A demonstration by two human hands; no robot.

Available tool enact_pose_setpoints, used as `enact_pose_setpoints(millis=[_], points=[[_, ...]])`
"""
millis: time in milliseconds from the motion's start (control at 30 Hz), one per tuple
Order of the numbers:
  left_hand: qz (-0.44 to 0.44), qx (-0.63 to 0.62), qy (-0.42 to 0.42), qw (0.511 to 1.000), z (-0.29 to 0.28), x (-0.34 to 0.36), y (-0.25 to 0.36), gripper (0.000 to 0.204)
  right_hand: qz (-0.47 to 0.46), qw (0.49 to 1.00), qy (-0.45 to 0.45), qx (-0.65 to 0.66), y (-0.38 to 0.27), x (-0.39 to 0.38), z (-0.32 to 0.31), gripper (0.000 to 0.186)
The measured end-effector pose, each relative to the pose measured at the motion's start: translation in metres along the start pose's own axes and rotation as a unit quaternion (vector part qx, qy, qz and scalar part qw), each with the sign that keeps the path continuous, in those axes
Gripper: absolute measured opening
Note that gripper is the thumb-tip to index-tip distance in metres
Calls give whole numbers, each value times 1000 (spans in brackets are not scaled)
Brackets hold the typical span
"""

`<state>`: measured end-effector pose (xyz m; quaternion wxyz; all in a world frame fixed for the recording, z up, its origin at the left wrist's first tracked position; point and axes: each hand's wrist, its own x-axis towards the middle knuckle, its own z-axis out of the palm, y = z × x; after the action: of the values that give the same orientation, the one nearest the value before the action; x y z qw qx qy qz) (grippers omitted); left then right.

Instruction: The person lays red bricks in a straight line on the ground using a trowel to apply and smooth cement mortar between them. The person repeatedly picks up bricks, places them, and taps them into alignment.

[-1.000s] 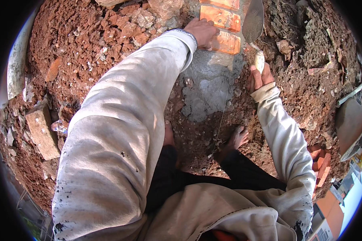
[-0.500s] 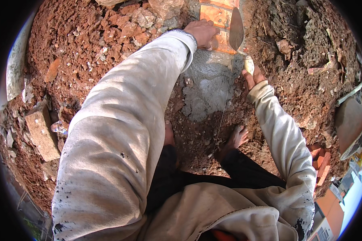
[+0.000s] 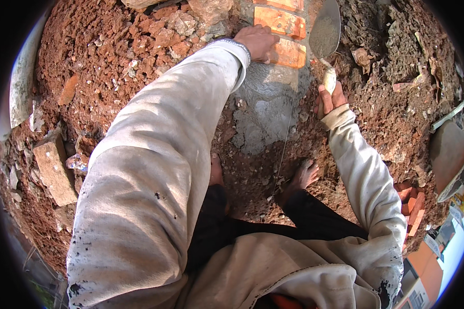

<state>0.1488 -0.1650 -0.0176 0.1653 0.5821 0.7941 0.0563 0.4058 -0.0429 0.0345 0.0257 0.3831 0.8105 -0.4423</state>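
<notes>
Head view: the left hand lay palm-down, fingers spread flat, on the near orange clay brick, which sat bedded at the end of a patch of wet grey mortar, with a second orange brick already set just beyond it. The right hand had its fingers closed around the pale handle of a pointed steel trowel, whose blade, coated with grey mortar, hung just right of the bricks. Judged from this, two bricks were placed, and the bare mortar bed nearer the bare feet remained uncovered amid red rubble.

The left arm stretches far forward, its hand pressed palm-down, fingers spread flat. The right hand — forearm angled up — is closed in a fist-like grip.
</notes>
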Motion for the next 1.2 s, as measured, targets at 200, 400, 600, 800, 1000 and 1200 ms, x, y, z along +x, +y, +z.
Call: enact_pose_setpoints(millis=[200,400,600,800,1000,1200], points=[[-4,-12,-13,1000,-12,0,7,67,-2,988,-63,-142,43,16,2,45],[-16,-19,-27,999,-9,1,4,66,31,996,-37,69,-1,1,-24,37],[-37,-68,25,997,-7,-7,14,48,81,973,-19,216,-1,8,-62,30],[-67,-33,6,997,-13,-5,20,51,-4,999,-19,33,4,-3,1,40],[-76,-22,-15,997,-21,7,31,50,124,986,-101,44,17,5,37,48],[-98,-18,-43,994,-18,9,27,52,142,983,-101,58,3,-2,32,45]])
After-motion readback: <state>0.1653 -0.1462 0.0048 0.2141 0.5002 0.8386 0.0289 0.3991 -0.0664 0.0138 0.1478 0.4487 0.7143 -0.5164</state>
